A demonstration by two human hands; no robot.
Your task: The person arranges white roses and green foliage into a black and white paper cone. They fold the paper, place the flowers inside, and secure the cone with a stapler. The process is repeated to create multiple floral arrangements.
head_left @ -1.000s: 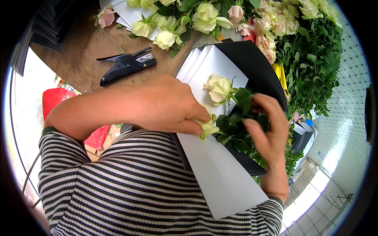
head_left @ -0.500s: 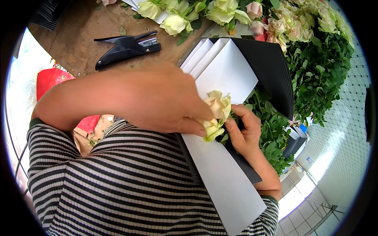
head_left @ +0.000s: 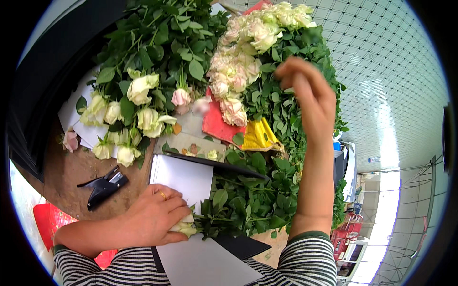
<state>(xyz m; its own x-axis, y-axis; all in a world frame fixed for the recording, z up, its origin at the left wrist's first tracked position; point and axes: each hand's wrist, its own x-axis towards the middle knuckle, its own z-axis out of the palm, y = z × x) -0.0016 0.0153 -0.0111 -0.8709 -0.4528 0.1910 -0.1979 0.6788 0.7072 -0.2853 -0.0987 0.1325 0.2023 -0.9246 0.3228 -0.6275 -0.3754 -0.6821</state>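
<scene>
Under our left hand [head_left: 155,217] lies one pale cream rosebud [head_left: 183,228], fingers closed over it, pressing it onto the white paper sheet [head_left: 183,178]. Our right hand [head_left: 307,93] is raised with nothing in it, fingers loosely curled, before the pink rose bunch [head_left: 238,71]. One black stapler [head_left: 102,187] sits beside the sheet.

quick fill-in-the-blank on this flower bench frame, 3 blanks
1. The left hand presses cream rosebuds onto a sheet of ____ paper.
2. The right hand is raised over the ____ roses, holding nothing.
3. The black stapler lies on the ____ table, to the left of the left hand.

Missing words: white; pink; brown
</scene>
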